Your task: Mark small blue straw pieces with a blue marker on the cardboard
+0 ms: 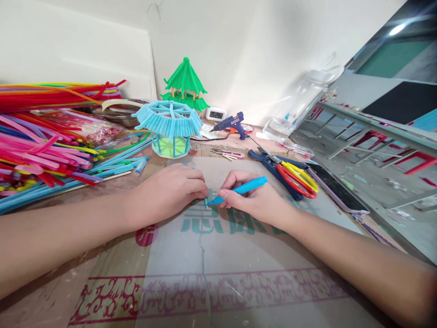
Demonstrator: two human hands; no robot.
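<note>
My right hand [251,197] grips a light blue marker [254,183], its tip pointing left at a small stick. That thin short stick [206,203] is pinched in the fingers of my left hand [175,186], and most of it is hidden behind them. The marker tip sits right beside the stick's lower end; whether they touch, I cannot tell. Both hands rest over a translucent sheet [170,255] on the table. Behind my left hand stands a small model pavilion [172,119] with a light blue fuzzy roof frame and a green base.
Bundles of coloured pipe cleaners [41,150] pile up at left. Farther back are a green-roofed model [185,79], a digital clock [216,113] and a blue glue gun [235,123]. To the right lie red-and-yellow-handled scissors [297,180], dark-handled pliers [276,173], a phone [336,187] and a clear bottle [290,109].
</note>
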